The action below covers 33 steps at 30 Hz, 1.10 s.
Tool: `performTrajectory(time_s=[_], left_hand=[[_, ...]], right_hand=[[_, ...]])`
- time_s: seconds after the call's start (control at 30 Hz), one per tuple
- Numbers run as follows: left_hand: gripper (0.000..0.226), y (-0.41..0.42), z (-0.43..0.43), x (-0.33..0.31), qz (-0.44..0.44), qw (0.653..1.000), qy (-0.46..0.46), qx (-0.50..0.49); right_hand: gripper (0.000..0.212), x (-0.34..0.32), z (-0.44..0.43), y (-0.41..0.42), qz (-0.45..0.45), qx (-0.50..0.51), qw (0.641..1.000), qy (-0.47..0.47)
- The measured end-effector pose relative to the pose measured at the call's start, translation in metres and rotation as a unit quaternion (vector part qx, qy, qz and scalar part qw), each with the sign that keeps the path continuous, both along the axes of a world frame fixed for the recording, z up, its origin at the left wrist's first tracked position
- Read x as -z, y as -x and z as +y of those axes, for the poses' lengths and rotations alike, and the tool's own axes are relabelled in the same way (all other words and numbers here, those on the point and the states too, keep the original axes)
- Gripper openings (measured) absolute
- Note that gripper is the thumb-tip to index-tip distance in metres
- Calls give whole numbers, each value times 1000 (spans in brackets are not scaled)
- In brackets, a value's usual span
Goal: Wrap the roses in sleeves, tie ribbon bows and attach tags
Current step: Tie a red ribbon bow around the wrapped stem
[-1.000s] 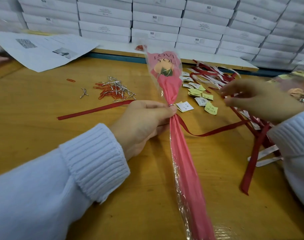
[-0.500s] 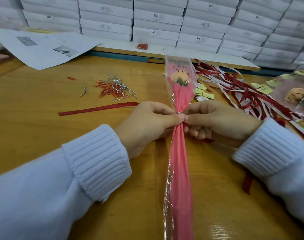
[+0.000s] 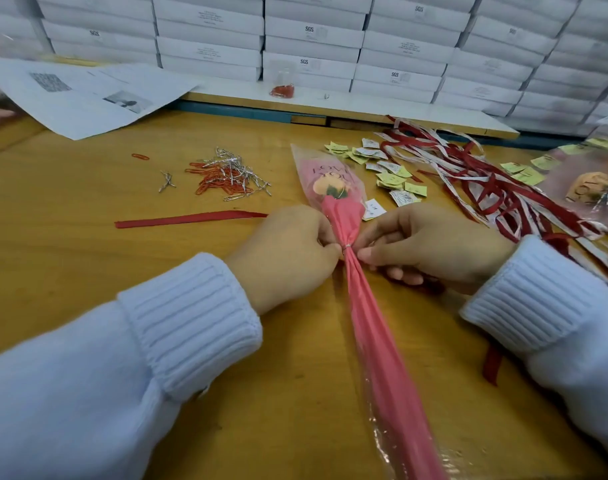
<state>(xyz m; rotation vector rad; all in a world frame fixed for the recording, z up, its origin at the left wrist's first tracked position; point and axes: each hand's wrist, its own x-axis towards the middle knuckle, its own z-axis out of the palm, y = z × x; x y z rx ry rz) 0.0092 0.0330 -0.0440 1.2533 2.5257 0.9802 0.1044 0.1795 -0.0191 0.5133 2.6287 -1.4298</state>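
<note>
Bringing our right hand (image 3: 430, 247) back from the ribbon pile (image 3: 486, 188), where it was reaching a second ago, we are now meeting our left hand (image 3: 288, 258) at the neck of the sleeved rose (image 3: 378, 341). Both hands are pinching the gathered sleeve there, left thumb and forefinger from one side and right fingertips from the other, right at a thin silver tie (image 3: 345, 248) that is cinching the wrap. The rose, which we were holding raised off the table (image 3: 88, 289), is now lying along it, its head pointing away from us beside the scattered tags (image 3: 392, 176). A red ribbon (image 3: 191, 218) is running out to the left from under our left hand, and a bit of red is showing beneath the right palm. Whether the right fingers are also gripping that ribbon we cannot tell. We are judging that the sleeve step is done for this rose and that we are setting up the ribbon at the neck for the bow; no tag is on it yet.
</note>
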Motion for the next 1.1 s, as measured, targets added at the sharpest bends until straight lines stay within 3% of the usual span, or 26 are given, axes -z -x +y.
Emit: performTrajectory(time_s=[0.13, 0.3, 0.4, 0.5, 0.6, 0.7, 0.8, 0.87, 0.93, 0.97, 1.03, 1.1], left_hand=[[4, 5, -2, -1, 46, 997, 45, 42], [11, 6, -3, -2, 143, 986, 49, 66], [15, 9, -3, -3, 154, 985, 48, 59], [10, 14, -6, -4, 116, 992, 10, 39], [8, 19, -8, -8, 38, 998, -40, 30], [7, 22, -11, -15, -86, 991, -103, 23], [4, 27, -13, -20, -186, 972, -141, 1], [6, 27, -13, -24, -301, 934, -191, -20], [10, 27, -13, -27, -424, 872, -243, -37], [12, 27, -12, -28, -478, 838, -261, -41], [19, 29, -13, -30, -576, 757, -306, -30], [26, 30, -14, -31, -646, 678, -350, -4]], right_hand=[[12, -4, 4, -2, -21, -25, 999, -40], [18, -5, 9, -1, -2, -39, 998, -50], [21, -9, 17, -4, 22, -32, 999, 33], [17, -10, 27, -8, 87, -18, 978, 188], [15, -11, 34, -10, 146, -5, 949, 280], [16, -16, 41, -12, 196, 5, 933, 302], [16, -19, 46, -16, 226, 13, 939, 258], [16, -20, 47, -17, 245, 18, 941, 234], [13, -21, 46, -18, 267, 9, 932, 245], [16, -23, 44, -18, 273, -8, 924, 267], [40, -25, 42, -19, 282, -47, 902, 324], [46, -27, 38, -18, 298, -38, 888, 348]])
